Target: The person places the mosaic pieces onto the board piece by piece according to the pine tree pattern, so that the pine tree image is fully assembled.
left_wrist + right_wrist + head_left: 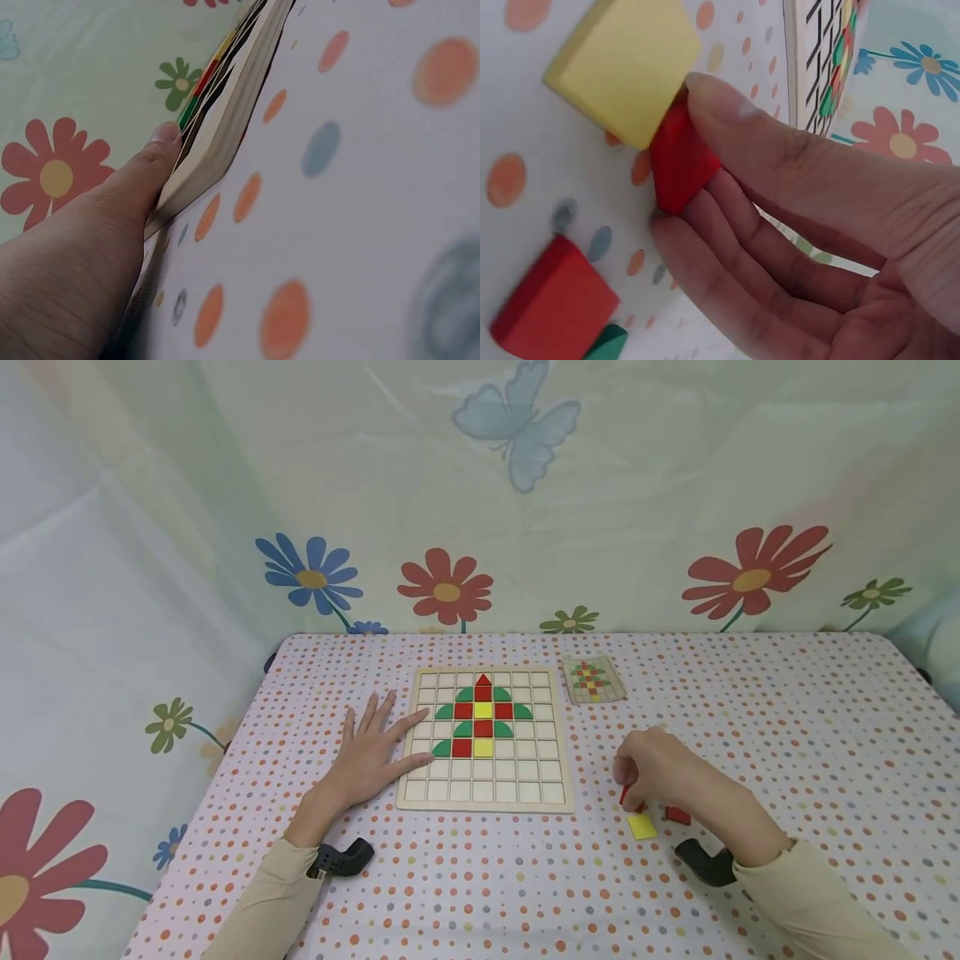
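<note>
My left hand lies with fingers spread at the left edge of the wooden grid board, thumb and index finger over its rim. In the left wrist view the thumb touches the board's side. Red, yellow and green tiles form a tree pattern in the grid, including a yellow tile in its lowest filled row. Right of the board, my right hand pinches a red tile between thumb and fingers, low over the table. A yellow tile lies right beside it.
Another red tile lies under the right wrist, with a green piece next to it. A small pattern card showing a similar tree lies beyond the board's right corner. A dotted cloth covers the table; a flowered curtain hangs behind.
</note>
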### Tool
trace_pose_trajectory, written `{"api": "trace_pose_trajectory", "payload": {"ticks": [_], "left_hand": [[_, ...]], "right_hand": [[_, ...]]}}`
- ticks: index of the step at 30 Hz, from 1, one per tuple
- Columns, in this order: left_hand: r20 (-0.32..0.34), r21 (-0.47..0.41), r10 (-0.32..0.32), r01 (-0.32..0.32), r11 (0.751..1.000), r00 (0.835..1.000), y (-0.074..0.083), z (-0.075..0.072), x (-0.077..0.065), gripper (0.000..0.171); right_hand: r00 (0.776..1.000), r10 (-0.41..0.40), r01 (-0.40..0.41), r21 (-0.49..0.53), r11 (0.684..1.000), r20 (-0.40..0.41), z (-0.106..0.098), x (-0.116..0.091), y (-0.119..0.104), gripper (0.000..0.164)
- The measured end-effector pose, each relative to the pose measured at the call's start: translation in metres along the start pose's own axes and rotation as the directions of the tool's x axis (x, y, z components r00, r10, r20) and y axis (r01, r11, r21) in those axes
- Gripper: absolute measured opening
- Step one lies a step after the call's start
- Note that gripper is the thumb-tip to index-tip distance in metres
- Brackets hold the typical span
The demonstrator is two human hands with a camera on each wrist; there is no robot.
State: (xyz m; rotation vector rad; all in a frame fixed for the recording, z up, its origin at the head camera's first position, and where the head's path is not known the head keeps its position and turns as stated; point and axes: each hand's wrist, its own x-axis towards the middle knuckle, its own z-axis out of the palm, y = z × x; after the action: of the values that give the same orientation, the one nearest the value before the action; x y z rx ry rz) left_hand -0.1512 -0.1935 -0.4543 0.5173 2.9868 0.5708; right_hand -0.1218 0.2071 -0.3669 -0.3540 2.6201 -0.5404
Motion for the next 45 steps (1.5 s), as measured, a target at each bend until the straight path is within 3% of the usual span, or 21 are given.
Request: {"api": "trace_pose_trajectory", "payload": {"ticks": [10, 19, 29, 37, 42, 45], "left_hand": [[-0.002, 0.007, 0.008, -0.008, 1.000, 1.000, 0.003, 0.000, 0.000, 0.077], [-0.007, 0.006, 0.007, -0.007, 1.000, 1.000, 0.001, 0.000, -0.001, 0.076], [-0.007, 0.005, 0.005, -0.005, 1.000, 1.000, 0.000, 0.000, -0.001, 0.076], [-0.004, 0.012, 0.000, 0.000, 1.000, 1.000, 0.000, -0.001, -0.001, 0.077], [-0.004, 0.002, 0.003, -0.003, 1.000, 1.000, 0.001, -0.001, -0.001, 0.076], [-0.003, -0.003, 0.004, -0.004, 1.000, 1.000, 0.002, -0.001, -0.001, 0.076]], "right_hand": [[0.995, 0.048, -0.041, 0.093, 0.995, -0.084, 0.006, -0.012, 0.010, 0.025], [0.992, 0.029, -0.026, 0.032, 0.999, -0.121, 0.016, -0.016, 0.008, 0.019], [0.978, -0.135, 0.162, 0.170, 0.972, -0.158, 0.010, -0.012, 0.014, 0.026], [0.929, -0.279, 0.317, 0.135, 0.939, -0.242, -0.004, 0.019, -0.024, 0.021], [0.902, -0.337, 0.395, 0.204, 0.896, -0.270, -0.006, 0.044, -0.045, 0.016], [0.897, -0.350, 0.414, 0.237, 0.879, -0.270, -0.003, 0.057, -0.055, 0.014]]}}
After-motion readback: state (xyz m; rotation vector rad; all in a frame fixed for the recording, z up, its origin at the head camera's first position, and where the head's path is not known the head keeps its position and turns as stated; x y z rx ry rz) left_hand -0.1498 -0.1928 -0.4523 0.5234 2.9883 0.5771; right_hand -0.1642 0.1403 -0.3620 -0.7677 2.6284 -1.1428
